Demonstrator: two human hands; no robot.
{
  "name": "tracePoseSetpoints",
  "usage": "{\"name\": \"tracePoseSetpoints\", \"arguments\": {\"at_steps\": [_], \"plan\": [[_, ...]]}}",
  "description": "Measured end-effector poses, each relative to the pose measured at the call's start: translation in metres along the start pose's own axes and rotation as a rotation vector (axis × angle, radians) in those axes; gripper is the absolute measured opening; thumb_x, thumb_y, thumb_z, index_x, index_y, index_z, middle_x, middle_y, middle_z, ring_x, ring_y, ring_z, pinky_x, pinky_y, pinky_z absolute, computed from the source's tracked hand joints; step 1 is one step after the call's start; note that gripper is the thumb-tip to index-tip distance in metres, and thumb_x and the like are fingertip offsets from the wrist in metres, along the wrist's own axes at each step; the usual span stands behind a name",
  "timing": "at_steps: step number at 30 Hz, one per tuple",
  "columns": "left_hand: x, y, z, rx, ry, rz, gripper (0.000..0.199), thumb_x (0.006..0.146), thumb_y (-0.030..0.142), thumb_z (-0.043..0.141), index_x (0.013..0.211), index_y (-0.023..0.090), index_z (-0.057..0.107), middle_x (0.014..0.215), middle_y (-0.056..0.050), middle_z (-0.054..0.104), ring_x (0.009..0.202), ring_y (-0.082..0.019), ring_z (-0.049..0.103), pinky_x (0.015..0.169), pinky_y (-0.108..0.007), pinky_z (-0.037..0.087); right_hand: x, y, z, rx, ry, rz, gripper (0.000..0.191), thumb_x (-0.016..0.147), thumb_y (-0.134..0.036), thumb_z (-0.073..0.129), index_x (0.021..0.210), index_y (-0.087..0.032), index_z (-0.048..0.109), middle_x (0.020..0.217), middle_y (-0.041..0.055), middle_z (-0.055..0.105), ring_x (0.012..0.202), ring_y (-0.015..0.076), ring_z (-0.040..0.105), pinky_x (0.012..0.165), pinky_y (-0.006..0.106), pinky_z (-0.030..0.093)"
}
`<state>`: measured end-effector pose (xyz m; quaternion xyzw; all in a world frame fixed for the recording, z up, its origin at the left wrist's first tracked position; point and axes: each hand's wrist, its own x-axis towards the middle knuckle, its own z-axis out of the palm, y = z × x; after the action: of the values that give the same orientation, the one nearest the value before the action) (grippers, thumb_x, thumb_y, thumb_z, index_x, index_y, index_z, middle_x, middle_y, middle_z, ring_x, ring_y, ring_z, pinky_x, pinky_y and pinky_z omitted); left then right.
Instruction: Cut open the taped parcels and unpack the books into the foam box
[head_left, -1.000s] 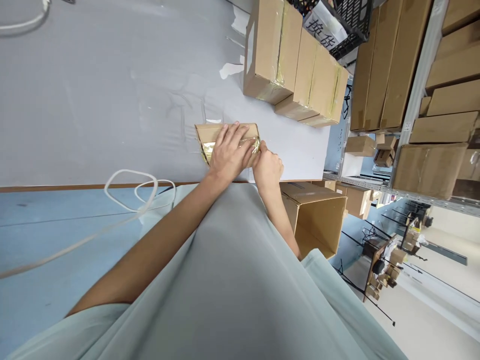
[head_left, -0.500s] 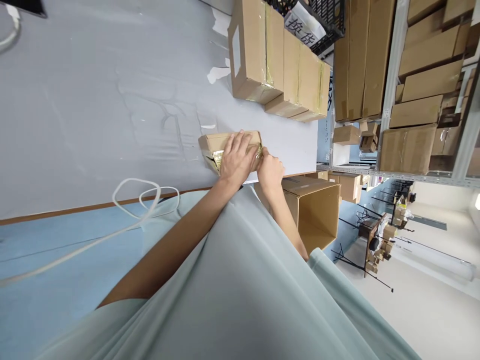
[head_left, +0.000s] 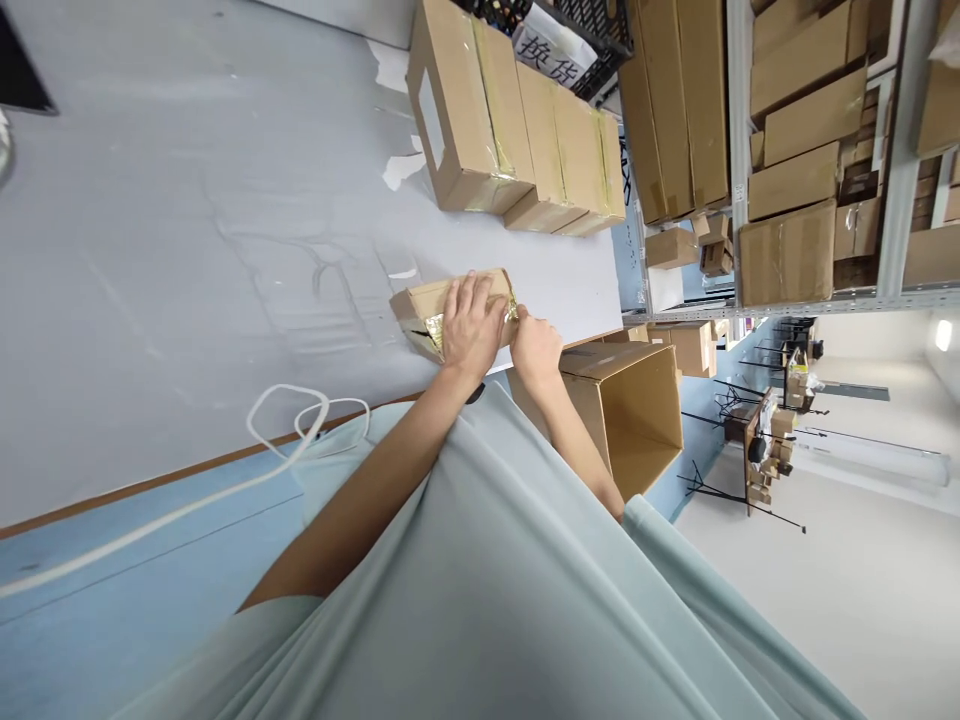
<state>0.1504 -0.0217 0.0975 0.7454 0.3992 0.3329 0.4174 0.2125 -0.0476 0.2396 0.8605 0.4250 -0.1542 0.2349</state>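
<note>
A small cardboard box (head_left: 416, 303) lies on the grey-covered table, with shiny yellowish packing tape (head_left: 434, 325) along its side and a dark slit at its left end. My left hand (head_left: 472, 325) is laid over the box, fingers stretched out across its top. At the box's right end, my right hand (head_left: 535, 348) is closed in a fist, its fingertips against the taped edge. Whatever those fingers pinch is hidden from view.
Several taped cardboard boxes (head_left: 480, 110) stand at the back of the table, beside a black crate (head_left: 607, 30). An open carton (head_left: 641, 420) is right of my right arm. A white cable (head_left: 285, 462) loops over the table's front edge. Shelves (head_left: 739, 150) hold more boxes.
The view has tilted and shifted slightly, so the surroundings sit differently in the picture. Both hands keep nearly the same places on the small box.
</note>
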Motion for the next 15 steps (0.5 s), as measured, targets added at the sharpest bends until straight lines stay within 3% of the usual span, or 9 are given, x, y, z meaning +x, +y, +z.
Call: {"name": "tracePoseSetpoints", "arguments": {"at_steps": [9,15], "plan": [[0.0018,0.0015,-0.0038,0.038,-0.085,-0.037,0.04,0.118,0.033,0.045,0.135,0.022,0.079,0.178,-0.014,0.059,0.179,-0.034,0.036,0.151,-0.063,0.018,0.0024,-0.0032,0.0001,0.016,-0.005,0.007,0.048,0.122,-0.01,0.036,0.16,-0.019,0.064,0.137,0.0199,0.084,0.13,0.0292,0.082,0.108,0.039,0.063],[-0.0009,-0.0024,0.0004,0.03,-0.056,-0.021,0.036,0.117,0.03,0.049,0.135,0.024,0.079,0.179,-0.012,0.059,0.179,-0.035,0.036,0.151,-0.065,0.018,-0.0042,0.0021,0.0048,0.023,0.003,0.008,0.048,0.12,-0.01,0.04,0.16,-0.021,0.065,0.135,0.0201,0.084,0.129,0.03,0.083,0.107,0.04,0.063]]}}
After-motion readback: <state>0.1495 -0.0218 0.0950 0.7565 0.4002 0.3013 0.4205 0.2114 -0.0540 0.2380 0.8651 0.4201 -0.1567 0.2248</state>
